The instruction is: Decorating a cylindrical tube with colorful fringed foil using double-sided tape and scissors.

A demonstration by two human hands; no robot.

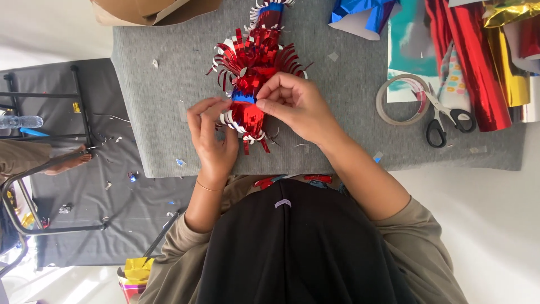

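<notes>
Hands work at the near-centre area of a grey fabric-covered desk, both on a fringed foil ornament made of red and blue metallic strips with white curled backs. The ornament lies lengthwise across the desk, one end near the far edge and the other end toward the near edge, between the two hands.

The left hand rests on the desk just left of the ornament's near end. Its grip is loosely curled, with the fingertips touching the curled fringe; whether the grip pinches a strip cannot be told.

The right hand comes in from the right side. Its grip is pressed together, thumb and forefinger pinching the foil at the ornament's blue band.

Toward the right edge of the desk lie a roll of clear tape and, touching it, a pair of black-handled scissors. Beyond these, at the far right corner, rolls of red foil and gold foil lie side by side, with a teal sheet partly under them. A folded piece of blue foil sits at the far edge. Small foil scraps are scattered over the desk. A brown paper bag overlaps the far left corner.

A dark grey mat covers the floor left of the desk, where a plastic bottle lies.
</notes>
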